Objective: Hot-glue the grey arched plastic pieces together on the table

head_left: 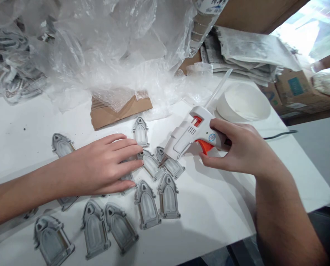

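Under my right hand [237, 147] sits a glue gun [191, 133], gripped tight, its tip touching a grey arch cutout [151, 164] that my flat, unclenched left hand [104, 166] steadies on the table [223, 207].

My left hand [104, 164] covers most of the grey arch cutout [128, 178] beneath it, my right hand [239, 149] hides the grip of the glue gun [191, 133], and whether its nozzle touches a cutout is too small to tell.
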The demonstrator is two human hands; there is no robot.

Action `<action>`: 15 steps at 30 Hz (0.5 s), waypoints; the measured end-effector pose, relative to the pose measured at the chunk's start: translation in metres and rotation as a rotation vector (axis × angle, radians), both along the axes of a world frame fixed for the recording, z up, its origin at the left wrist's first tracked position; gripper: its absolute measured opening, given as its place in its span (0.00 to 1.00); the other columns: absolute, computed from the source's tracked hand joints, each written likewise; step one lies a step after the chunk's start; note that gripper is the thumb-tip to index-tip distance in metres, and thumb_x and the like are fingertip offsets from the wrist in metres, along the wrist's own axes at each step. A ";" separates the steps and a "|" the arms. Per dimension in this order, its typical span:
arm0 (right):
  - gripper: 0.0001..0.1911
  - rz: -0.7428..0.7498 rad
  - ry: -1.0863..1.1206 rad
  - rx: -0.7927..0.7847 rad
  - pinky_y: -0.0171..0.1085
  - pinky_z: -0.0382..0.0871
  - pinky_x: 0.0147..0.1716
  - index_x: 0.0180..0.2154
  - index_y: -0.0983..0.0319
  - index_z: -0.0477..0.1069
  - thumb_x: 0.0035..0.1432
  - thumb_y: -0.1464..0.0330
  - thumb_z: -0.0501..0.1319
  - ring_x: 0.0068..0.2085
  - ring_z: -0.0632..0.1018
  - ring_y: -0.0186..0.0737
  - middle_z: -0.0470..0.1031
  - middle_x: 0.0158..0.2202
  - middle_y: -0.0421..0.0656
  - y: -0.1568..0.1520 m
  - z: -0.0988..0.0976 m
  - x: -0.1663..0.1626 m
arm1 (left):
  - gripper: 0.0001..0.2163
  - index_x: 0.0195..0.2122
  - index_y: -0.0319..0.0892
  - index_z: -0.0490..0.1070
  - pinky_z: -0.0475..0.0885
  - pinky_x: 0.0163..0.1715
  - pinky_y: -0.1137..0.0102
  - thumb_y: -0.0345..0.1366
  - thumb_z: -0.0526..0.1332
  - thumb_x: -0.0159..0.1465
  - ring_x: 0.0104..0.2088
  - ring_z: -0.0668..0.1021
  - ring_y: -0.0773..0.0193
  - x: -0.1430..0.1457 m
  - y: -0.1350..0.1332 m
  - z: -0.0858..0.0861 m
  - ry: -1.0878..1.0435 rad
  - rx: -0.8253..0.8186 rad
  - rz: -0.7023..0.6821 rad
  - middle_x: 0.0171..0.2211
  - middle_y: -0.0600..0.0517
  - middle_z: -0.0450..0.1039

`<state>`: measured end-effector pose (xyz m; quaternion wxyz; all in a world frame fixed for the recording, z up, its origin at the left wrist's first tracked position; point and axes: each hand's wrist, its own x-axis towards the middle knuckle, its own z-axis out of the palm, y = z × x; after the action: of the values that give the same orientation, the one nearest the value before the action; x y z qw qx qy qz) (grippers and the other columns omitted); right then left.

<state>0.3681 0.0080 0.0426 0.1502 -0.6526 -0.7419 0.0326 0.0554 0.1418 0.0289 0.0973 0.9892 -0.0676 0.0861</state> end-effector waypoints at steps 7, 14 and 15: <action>0.17 0.019 -0.009 -0.032 0.33 0.51 0.19 0.29 0.56 0.53 0.42 0.64 0.62 0.20 0.56 0.30 0.55 0.18 0.31 0.000 -0.001 0.000 | 0.15 0.52 0.37 0.74 0.70 0.56 0.54 0.41 0.58 0.70 0.53 0.76 0.48 0.000 0.000 -0.001 -0.002 -0.015 0.010 0.53 0.39 0.74; 0.14 0.048 -0.012 -0.030 0.33 0.51 0.19 0.29 0.56 0.53 0.47 0.65 0.60 0.19 0.56 0.30 0.55 0.18 0.32 0.001 0.000 -0.001 | 0.15 0.51 0.36 0.74 0.72 0.52 0.54 0.41 0.56 0.71 0.52 0.76 0.47 0.000 0.000 0.000 -0.007 0.015 -0.006 0.53 0.38 0.75; 0.14 0.052 -0.014 -0.032 0.33 0.51 0.18 0.29 0.56 0.53 0.47 0.64 0.60 0.19 0.56 0.30 0.56 0.18 0.31 0.001 0.000 0.000 | 0.15 0.51 0.36 0.74 0.72 0.52 0.54 0.41 0.56 0.71 0.52 0.76 0.47 0.000 0.000 0.000 -0.008 0.016 -0.006 0.52 0.38 0.75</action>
<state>0.3676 0.0094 0.0422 0.1337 -0.6356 -0.7591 0.0435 0.0559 0.1419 0.0290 0.0891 0.9895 -0.0716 0.0890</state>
